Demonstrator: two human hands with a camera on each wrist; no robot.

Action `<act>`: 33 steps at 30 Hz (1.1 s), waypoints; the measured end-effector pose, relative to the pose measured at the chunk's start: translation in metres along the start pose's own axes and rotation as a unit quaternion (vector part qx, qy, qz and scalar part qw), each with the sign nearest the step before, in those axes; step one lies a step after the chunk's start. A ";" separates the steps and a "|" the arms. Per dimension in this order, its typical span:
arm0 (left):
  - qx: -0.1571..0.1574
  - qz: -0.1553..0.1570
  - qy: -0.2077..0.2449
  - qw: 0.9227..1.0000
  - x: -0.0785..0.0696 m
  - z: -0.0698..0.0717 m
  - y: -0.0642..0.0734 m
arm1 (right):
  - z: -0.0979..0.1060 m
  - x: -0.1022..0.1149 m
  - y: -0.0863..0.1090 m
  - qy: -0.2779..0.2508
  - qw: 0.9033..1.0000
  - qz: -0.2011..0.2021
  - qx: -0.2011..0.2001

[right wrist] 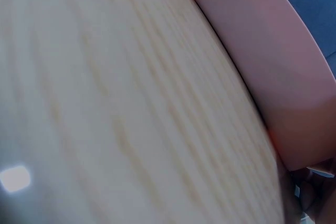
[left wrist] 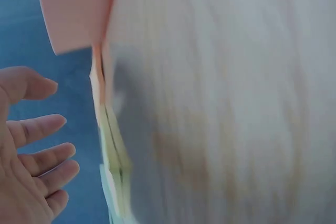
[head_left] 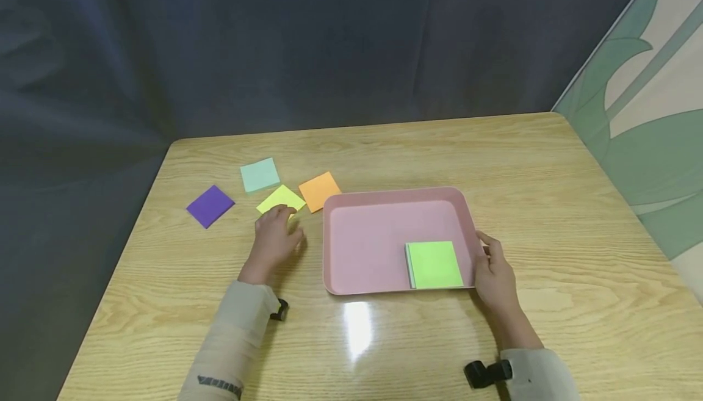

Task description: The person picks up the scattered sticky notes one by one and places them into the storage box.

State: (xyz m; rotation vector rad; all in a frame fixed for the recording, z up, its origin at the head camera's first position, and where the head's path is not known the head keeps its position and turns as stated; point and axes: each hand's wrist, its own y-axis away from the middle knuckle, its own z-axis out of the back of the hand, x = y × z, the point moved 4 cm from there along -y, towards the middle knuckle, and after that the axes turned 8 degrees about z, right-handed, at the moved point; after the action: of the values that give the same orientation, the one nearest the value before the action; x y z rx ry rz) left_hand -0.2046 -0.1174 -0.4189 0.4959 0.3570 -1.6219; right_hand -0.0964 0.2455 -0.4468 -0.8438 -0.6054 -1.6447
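My left hand (head_left: 276, 239) hovers at the near edge of a yellow sticky-note pad (head_left: 282, 198), its fingertips overlapping it in the head view. In the left wrist view the fingers (left wrist: 50, 156) are spread and relaxed, with nothing between them. At the right end of a shallow pink tray (head_left: 373, 236), my right hand (head_left: 497, 276) grips the wall near the front corner; part of that hand is hidden in the right wrist view. A stack of square sticky notes, bright green on top (head_left: 435, 265), lies in the tray's front right corner.
An orange pad (head_left: 318, 191) lies against the tray's back left corner. A mint-green pad (head_left: 260, 175) sits behind the yellow one, and a purple pad (head_left: 210, 207) is farther left. The wooden table (head_left: 412, 346) ends at a dark curtain (head_left: 351, 47) behind.
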 end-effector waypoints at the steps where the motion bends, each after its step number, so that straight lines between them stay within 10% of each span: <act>1: 0.006 0.008 -0.006 1.000 0.004 0.000 -0.001 | 0.000 0.000 0.000 -0.001 1.000 -0.002 0.000; 19: 0.113 0.067 -0.074 0.989 0.030 0.000 -0.027 | -0.001 0.001 0.001 -0.009 1.000 -0.004 0.009; 33: 0.128 0.082 -0.088 0.984 0.033 0.000 -0.047 | 0.000 0.003 0.002 0.000 1.000 0.000 0.001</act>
State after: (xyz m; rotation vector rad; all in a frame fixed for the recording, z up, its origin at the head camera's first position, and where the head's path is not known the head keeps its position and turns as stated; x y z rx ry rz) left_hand -0.2537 -0.1405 -0.4386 0.5557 -0.0265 -1.5442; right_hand -0.0954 0.2430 -0.4443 -0.8425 -0.6075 -1.6428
